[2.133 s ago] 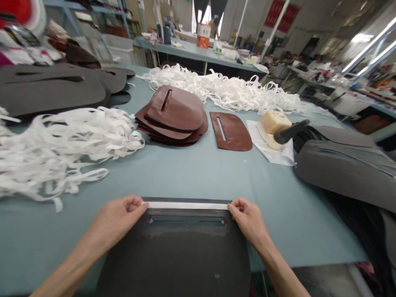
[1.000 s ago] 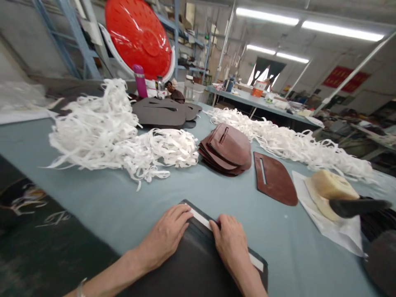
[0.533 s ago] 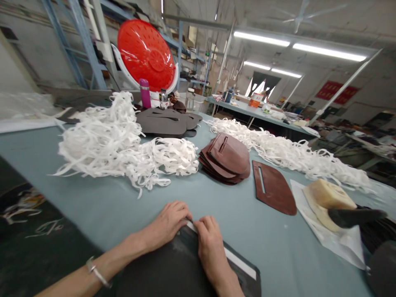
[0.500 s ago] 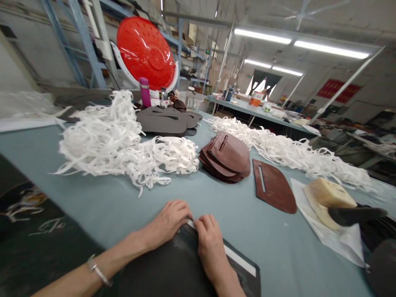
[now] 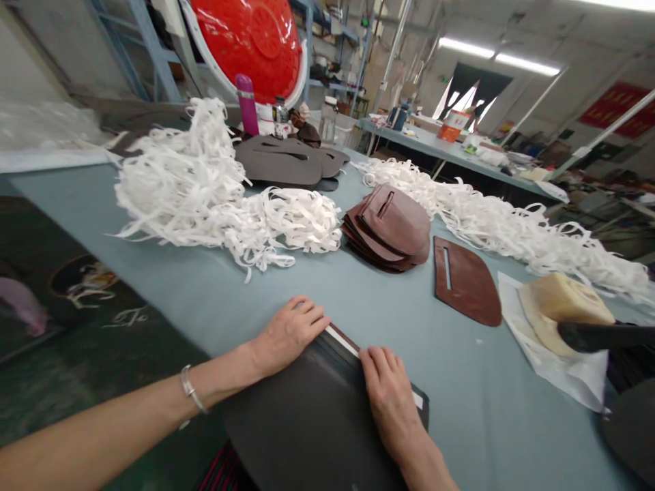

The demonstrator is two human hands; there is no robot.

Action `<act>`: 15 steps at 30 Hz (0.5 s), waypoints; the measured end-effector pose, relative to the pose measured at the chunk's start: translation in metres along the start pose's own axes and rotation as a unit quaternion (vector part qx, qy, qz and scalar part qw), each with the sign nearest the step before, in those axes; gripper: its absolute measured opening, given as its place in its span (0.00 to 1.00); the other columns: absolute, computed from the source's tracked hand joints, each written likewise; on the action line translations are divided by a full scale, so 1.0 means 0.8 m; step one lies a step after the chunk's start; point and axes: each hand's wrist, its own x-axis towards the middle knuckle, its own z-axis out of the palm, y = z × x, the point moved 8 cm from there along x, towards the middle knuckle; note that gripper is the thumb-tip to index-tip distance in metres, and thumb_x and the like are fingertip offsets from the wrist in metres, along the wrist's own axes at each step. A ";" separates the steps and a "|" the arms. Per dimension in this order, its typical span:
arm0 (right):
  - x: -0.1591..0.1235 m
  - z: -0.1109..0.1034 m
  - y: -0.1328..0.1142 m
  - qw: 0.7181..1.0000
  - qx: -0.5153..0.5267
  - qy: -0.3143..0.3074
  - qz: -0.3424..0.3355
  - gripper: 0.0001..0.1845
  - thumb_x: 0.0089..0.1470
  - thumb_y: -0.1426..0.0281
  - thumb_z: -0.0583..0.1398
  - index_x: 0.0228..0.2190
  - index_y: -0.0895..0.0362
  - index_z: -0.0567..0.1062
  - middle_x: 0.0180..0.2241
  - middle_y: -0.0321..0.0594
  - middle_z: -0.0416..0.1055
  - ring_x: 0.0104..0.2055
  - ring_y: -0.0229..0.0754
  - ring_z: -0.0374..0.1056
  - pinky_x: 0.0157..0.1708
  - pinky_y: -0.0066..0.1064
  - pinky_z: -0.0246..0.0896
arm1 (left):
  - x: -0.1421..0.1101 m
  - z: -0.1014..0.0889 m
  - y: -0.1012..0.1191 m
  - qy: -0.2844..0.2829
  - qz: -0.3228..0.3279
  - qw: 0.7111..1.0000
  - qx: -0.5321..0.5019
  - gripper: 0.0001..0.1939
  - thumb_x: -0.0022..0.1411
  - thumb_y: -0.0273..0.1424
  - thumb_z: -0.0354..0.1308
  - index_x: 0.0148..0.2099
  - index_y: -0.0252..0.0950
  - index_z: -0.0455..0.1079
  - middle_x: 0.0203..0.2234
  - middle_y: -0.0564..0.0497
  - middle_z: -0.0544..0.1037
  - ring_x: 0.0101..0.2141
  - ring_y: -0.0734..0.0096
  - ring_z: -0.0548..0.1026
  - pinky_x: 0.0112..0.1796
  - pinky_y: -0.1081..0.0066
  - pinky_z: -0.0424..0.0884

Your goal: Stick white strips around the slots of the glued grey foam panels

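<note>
A dark grey, leather-like panel (image 5: 312,409) lies at the table's near edge, with a white strip (image 5: 342,341) along its far edge and a thin brown line beyond that. My left hand (image 5: 294,334) closes over the panel's far-left corner, fingers bent and thumb hidden. Further right along the same edge, my right hand (image 5: 391,395) has its fingers curled together on the strip. Between the two hands a length of the strip shows, and its end reappears right of my right hand. A bracelet (image 5: 192,390) circles my left wrist.
Brown slotted pieces (image 5: 391,225) are stacked beyond my hands, with a single brown piece (image 5: 468,281) beside them. White strips (image 5: 189,184) are heaped left; another heap (image 5: 491,211) runs right. A yellowish block (image 5: 568,300) and a dark handle-like object (image 5: 604,335) lie right.
My hands, close together before, are now further apart along the panel's edge, exposing more strip between them. My view has tilted down, so the background sits higher.
</note>
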 end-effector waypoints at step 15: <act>-0.004 -0.006 0.004 0.996 0.047 -0.012 0.073 0.20 0.56 0.82 0.48 0.47 0.65 0.69 0.42 0.53 0.68 0.43 0.50 0.59 0.41 0.42 0.60 | -0.006 0.002 -0.001 0.027 0.031 0.997 -0.069 0.15 0.68 0.27 0.45 0.53 0.38 0.67 0.39 0.47 0.73 0.42 0.66 0.67 0.48 0.62 0.59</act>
